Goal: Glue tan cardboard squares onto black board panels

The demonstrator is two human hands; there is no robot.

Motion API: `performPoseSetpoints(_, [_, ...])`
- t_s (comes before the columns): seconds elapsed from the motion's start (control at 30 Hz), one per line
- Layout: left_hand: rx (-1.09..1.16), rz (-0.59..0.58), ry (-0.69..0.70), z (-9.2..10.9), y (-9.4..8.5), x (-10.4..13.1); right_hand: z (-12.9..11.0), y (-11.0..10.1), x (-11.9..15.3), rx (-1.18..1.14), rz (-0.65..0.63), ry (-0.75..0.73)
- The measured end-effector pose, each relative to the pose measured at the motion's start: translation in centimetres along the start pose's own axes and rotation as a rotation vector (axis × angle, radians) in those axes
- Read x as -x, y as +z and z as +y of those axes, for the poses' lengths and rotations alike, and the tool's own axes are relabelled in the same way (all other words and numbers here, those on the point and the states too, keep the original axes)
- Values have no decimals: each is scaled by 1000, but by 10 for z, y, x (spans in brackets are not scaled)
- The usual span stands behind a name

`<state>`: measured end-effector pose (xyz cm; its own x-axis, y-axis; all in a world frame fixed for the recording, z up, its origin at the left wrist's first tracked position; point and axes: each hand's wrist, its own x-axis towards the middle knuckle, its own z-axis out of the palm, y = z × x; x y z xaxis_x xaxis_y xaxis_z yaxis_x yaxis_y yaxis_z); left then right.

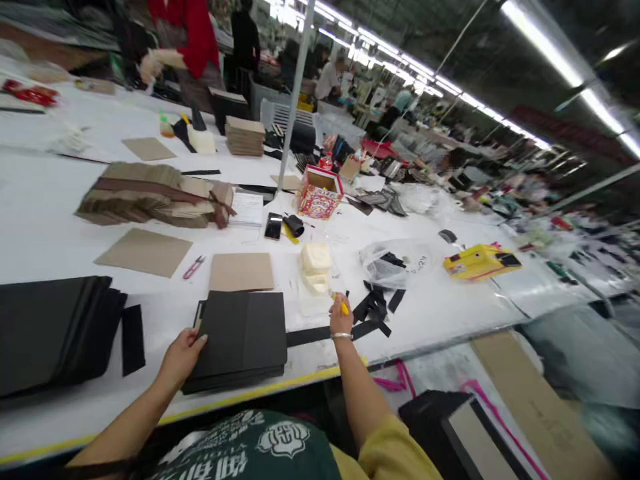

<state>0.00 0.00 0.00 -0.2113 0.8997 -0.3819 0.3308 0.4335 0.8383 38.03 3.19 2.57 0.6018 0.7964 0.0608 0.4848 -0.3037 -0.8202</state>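
Observation:
A stack of black panels point(243, 337) lies at the table's front edge before me. My left hand point(183, 355) pinches the left edge of the stack, thumb on top and fingertips partly hidden; how many panels it grips I cannot tell. My right hand point(341, 317), wearing a bracelet, is closed round a small yellow-handled brush point(345, 307). Its far end points toward a cream-coloured plastic container point(316, 267) just beyond the hand. Black strips point(373, 307) lie to the right of this hand, and one long strip point(310, 335) runs between it and the stack.
More black panels point(55, 327) are piled at left. Brown boards point(241, 271), pink snips point(193, 267), a tied board bundle point(150, 193) and a phone point(273, 226) lie farther back. A red box point(320, 193), plastic bag point(395, 262) and yellow package point(480, 261) stand rightward. A pole point(295, 100) rises behind.

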Motion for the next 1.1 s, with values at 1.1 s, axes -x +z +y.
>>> performPoseSetpoints(1.1, [-709, -185, 755, 91, 2, -53, 6, 11, -75, 136, -205, 135])
